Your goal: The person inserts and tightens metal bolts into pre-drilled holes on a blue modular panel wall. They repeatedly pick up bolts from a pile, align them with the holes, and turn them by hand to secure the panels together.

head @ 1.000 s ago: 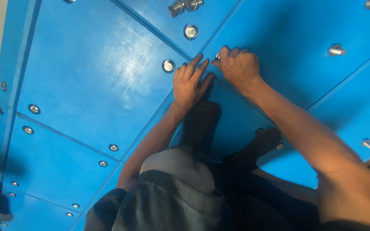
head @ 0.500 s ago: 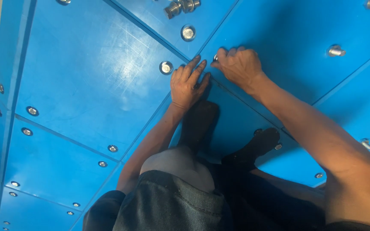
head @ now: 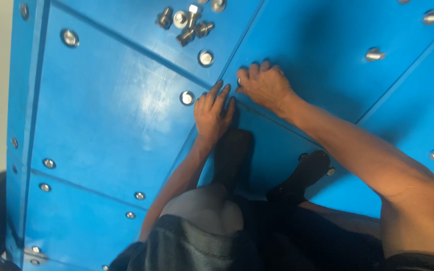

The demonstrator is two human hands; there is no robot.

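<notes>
While the left hand [head: 213, 113] lies flat with its fingers spread on the blue panel [head: 111, 110], the right hand [head: 264, 85] curls over a small bolt [head: 238, 81] at the seam where the panels meet. Its fingertips seem to pinch the bolt head, though the knuckles hide most of it, so I cannot tell how firm the grip is. Both hands sit close together, almost touching, with the left one bearing down just beside the seam and holding nothing.

Judging by how things lie, the fastening is partly done. Several bolts are already seated in the panels: one [head: 187, 98] just beside the left hand's fingertips, another [head: 206, 57] above it, and more along the lower edges [head: 49, 163]. A loose heap of bolts and nuts [head: 184, 22] waits near the top of the view, well apart from the hands, which suggests more holes are yet to be filled. On the right, a few bolts [head: 375, 53] stand proud of the surface and look not fully driven home.
</notes>
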